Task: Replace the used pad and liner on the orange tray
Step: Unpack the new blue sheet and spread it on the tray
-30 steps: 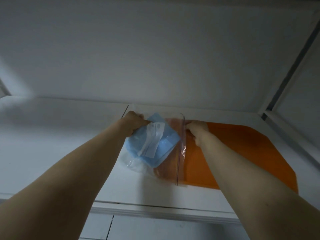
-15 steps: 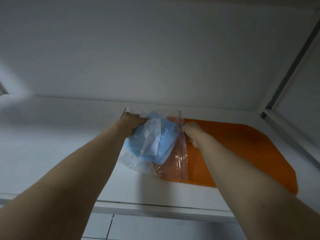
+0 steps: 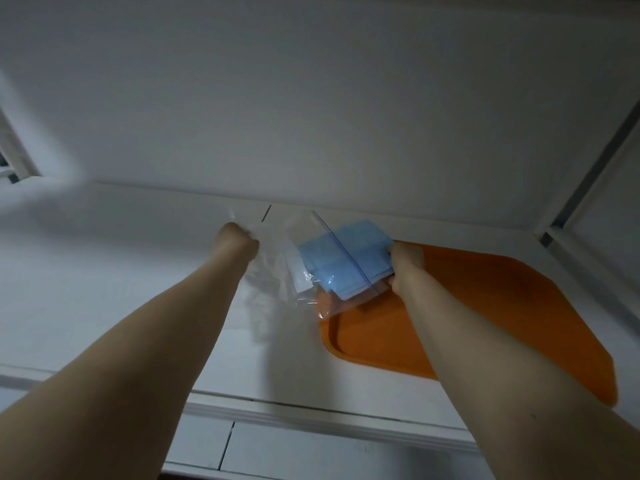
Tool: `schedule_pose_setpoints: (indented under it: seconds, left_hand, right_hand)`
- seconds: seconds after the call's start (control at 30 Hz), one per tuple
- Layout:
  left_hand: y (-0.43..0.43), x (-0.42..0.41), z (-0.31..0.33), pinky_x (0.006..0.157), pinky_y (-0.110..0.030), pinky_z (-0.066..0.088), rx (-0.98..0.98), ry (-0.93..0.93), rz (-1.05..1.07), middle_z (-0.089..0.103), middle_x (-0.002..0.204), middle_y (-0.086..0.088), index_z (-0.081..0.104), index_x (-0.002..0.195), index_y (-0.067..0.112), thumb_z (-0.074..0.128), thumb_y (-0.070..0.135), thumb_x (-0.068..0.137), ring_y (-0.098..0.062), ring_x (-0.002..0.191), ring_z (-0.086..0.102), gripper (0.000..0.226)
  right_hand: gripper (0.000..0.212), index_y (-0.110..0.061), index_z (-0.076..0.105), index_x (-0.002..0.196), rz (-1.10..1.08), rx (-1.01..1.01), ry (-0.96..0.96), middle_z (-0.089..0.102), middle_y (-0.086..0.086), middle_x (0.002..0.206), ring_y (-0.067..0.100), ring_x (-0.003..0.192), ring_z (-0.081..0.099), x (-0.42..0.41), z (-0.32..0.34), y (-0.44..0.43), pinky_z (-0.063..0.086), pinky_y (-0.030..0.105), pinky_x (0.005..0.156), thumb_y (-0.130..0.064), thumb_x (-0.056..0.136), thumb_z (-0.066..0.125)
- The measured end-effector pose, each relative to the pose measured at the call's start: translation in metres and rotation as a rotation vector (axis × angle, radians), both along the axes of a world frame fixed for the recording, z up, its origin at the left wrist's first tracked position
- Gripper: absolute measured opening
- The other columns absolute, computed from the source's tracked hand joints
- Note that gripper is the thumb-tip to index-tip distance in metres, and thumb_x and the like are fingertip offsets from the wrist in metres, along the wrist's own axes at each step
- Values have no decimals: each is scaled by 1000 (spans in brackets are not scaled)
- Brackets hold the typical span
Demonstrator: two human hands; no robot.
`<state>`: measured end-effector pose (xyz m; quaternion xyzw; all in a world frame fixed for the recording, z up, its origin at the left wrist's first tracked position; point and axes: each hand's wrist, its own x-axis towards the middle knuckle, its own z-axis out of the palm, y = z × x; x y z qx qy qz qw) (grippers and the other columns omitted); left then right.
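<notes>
Two bare forearms reach out over a white worktop (image 3: 104,278) towards its back edge, where it meets a plain white wall (image 3: 311,98).

The left grip (image 3: 237,242) is curled into a tight fist and grips the upper left part of a clear zip bag (image 3: 273,282), held up off the worktop near the middle of the back edge. The plastic hangs down crumpled from that fist.

The right grip (image 3: 407,268) has its fingers and thumb closed on the right edge of a blue folded pad (image 3: 341,258), fingers on top and thumb below. The bag's blue zip strip (image 3: 348,258) runs slantwise across the front of the pad, so part of the pad lies behind the plastic. How much of it is out of the bag I cannot tell. Just left of the pad, inside the bag, sits a white folded piece (image 3: 298,271); what it is cannot be made out.

The orange tray (image 3: 502,306) lies flat on the right half of the worktop, its rounded near-left corner towards the front edge, its right end close to the worktop's right side. The bag's lower right corner hangs over the tray's far-left corner, and orange shows through the plastic there. The right forearm crosses above the tray's left part.
</notes>
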<state>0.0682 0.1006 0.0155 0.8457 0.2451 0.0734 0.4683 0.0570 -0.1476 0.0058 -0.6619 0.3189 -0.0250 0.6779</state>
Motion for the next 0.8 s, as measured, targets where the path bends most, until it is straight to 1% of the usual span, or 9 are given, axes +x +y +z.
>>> schedule_pose_setpoints:
  seconds: [0.07, 0.13, 0.2, 0.27, 0.37, 0.5, 0.57, 0.67, 0.8]
  left_hand:
    - [-3, -3, -1, 106, -38, 34, 204, 84, 123, 42, 138, -18, 37, 134, 3, 71, 21, 82, -33, 129, 42, 65]
    - [-13, -11, 4, 114, -42, 17, 424, -14, 138, 16, 153, -14, 15, 147, 10, 69, 25, 81, -31, 142, 17, 87]
    - [-29, -16, 6, 115, -44, 11, 654, -205, -18, 8, 156, -10, 8, 149, 18, 65, 26, 79, -30, 143, 11, 90]
    - [-44, -18, 6, 111, -43, 20, 831, -290, -291, 23, 151, -9, 21, 147, 23, 57, 33, 82, -30, 137, 25, 75]
    - [-63, -20, 1, 104, -42, 30, 782, -57, -653, 47, 140, -8, 37, 141, 22, 46, 64, 84, -28, 126, 45, 72]
    - [-69, -24, -9, 117, -47, 17, 562, 332, -914, 19, 157, -8, -9, 151, 20, 58, 81, 62, -30, 143, 22, 127]
    - [-68, -29, -10, 117, -45, 21, 580, 344, -947, 20, 156, -8, -11, 150, 19, 65, 64, 71, -30, 142, 24, 119]
    - [-66, -32, -2, 111, -35, 32, 667, 157, -854, 36, 150, -7, 20, 150, 21, 47, 22, 95, -27, 135, 38, 62]
    - [-43, -23, -2, 107, -33, 38, 943, 151, -762, 43, 144, -9, 40, 143, 21, 37, 1, 96, -29, 130, 45, 51]
  right_hand:
    - [16, -4, 61, 102, -35, 20, 26, 57, 9, 77, 25, 68, 58, 1, 0, -2, 53, 34, 60, -5, 93, 48]
    - [17, -4, 59, 107, -20, 56, 21, 59, 12, 86, 26, 75, 60, -2, 1, 2, 54, 34, 59, -5, 92, 52]
    - [28, -1, 56, 112, 32, 89, -6, 60, 17, 103, 30, 93, 62, -6, 0, 7, 57, 40, 72, -3, 85, 63]
    - [40, 6, 57, 113, 73, 111, -11, 60, 21, 112, 33, 100, 62, -7, -1, 13, 58, 44, 79, 3, 76, 72]
    - [41, 9, 54, 116, -9, 216, -67, 57, 20, 106, 32, 92, 60, -8, 2, 18, 60, 41, 68, 11, 77, 68]
    - [39, 1, 51, 123, -108, 355, -119, 53, 15, 90, 30, 87, 57, -7, 7, 13, 57, 41, 75, 11, 85, 56]
    - [39, 0, 51, 124, -106, 401, -137, 52, 15, 88, 31, 89, 58, -8, 8, 12, 56, 41, 76, 12, 86, 54]
    - [42, 0, 49, 126, -129, 412, -174, 54, 20, 105, 35, 99, 59, -10, 9, 12, 56, 41, 71, 12, 86, 52]
    - [44, -5, 49, 129, -249, 413, -201, 54, 18, 114, 30, 94, 58, -10, 12, 2, 58, 38, 76, 4, 86, 56]
